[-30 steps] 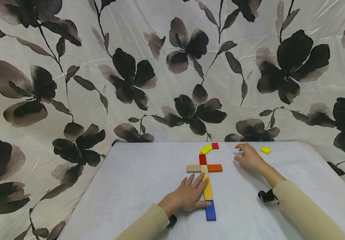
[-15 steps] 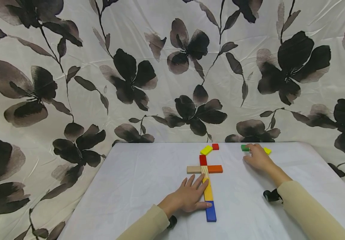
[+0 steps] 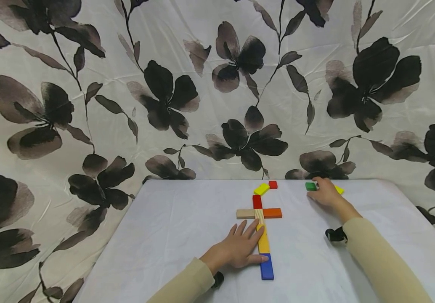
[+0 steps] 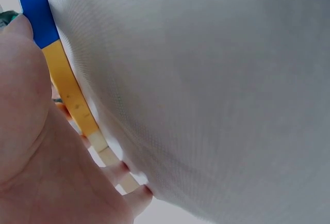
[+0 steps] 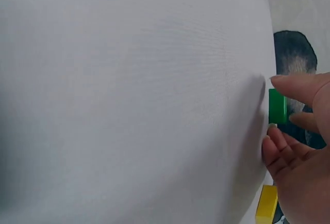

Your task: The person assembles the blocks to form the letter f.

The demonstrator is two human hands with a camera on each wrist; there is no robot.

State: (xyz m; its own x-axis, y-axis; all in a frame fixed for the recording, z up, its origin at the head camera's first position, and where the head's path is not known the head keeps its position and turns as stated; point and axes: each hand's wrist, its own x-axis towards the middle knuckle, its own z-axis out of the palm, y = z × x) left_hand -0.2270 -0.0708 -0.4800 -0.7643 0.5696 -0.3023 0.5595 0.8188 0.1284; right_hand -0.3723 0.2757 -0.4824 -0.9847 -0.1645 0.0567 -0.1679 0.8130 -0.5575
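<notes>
My left hand [image 3: 236,248] lies with spread fingers over a column of flat wooden blocks. Its thumb rests on the blue block [image 3: 267,269], and its fingertips touch the orange-yellow block [image 3: 263,242] and the area just above. At the column's upper part are a natural wood block [image 3: 245,213], an orange block [image 3: 272,213] and a red block [image 3: 257,202]. At the far right, my right hand [image 3: 327,193] reaches to a small green block [image 3: 310,186]. The right wrist view has the green block [image 5: 277,106] between the spread thumb and fingers, with gaps showing.
A yellow block [image 3: 261,189] and a small red block [image 3: 273,184] lie near the table's back edge. Another yellow block [image 3: 339,190] is partly hidden behind the right hand. The white tabletop [image 3: 164,227] ends at a floral cloth backdrop [image 3: 179,105].
My right hand has moved back and right to the green block, which it hid one second ago. The left hand stays on the column, and the blocks lie as before.
</notes>
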